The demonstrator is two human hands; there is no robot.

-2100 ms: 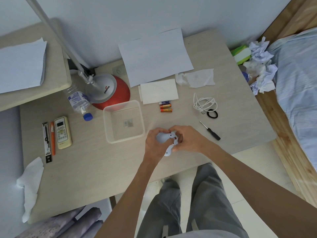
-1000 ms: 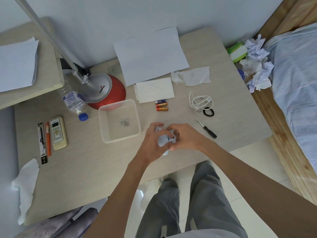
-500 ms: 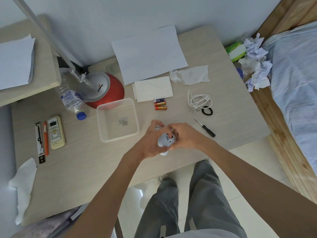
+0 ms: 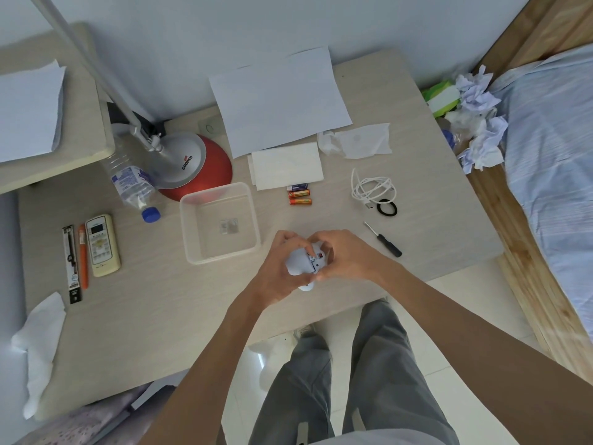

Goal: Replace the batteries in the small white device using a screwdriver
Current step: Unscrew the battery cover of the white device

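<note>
Above the front edge of the table, my left hand and my right hand both grip the small white device. Its open side, with a small red part, faces up between my fingers. My right fingertips pinch at that open end. A white piece shows just below my hands. The black-handled screwdriver lies on the table to the right of my right hand, untouched. Three batteries lie side by side behind my hands, near a folded white tissue.
A clear plastic tray holding a small item sits left of my hands. Behind it stand a red lamp base and a lying water bottle. A remote, pens, a white cable, a hair tie and paper sheets lie around.
Both hands have stayed on the device, turning it slightly and shifting grip; my left fingers now wrap further over its top. The screwdriver and batteries have not moved.
</note>
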